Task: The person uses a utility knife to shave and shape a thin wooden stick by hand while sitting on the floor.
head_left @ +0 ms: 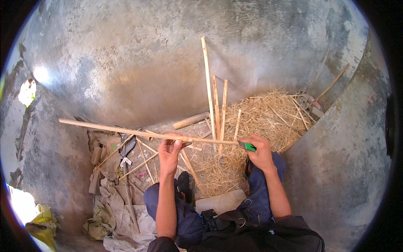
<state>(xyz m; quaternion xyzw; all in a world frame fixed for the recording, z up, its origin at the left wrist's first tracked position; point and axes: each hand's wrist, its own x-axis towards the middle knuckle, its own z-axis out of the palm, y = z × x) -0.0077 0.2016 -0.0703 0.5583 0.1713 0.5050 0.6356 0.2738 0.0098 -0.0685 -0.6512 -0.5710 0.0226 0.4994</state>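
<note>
A long, slim wooden stick point(109, 127) lies nearly level across the view, its far-left end raised slightly. My left hand point(168, 158) is closed around it near a knot, thumb on the near side. At the stick's right end, my right hand point(261, 154) grips a green-handled knife point(250, 147). Its dark blade sits against or right beside the stick; exact contact is too small to tell. Beyond my hands, a tall peeled stick point(207, 80) and two shorter sticks point(224, 105) lean on the wall.
Straw shavings point(268, 115) heap up at right and spread between my feet. A short pole point(191, 120) lies by the grey wall point(159, 63). Crumpled sacking point(113, 210), scraps and thin sticks cover the floor at left. A pale block point(222, 203) is between my legs.
</note>
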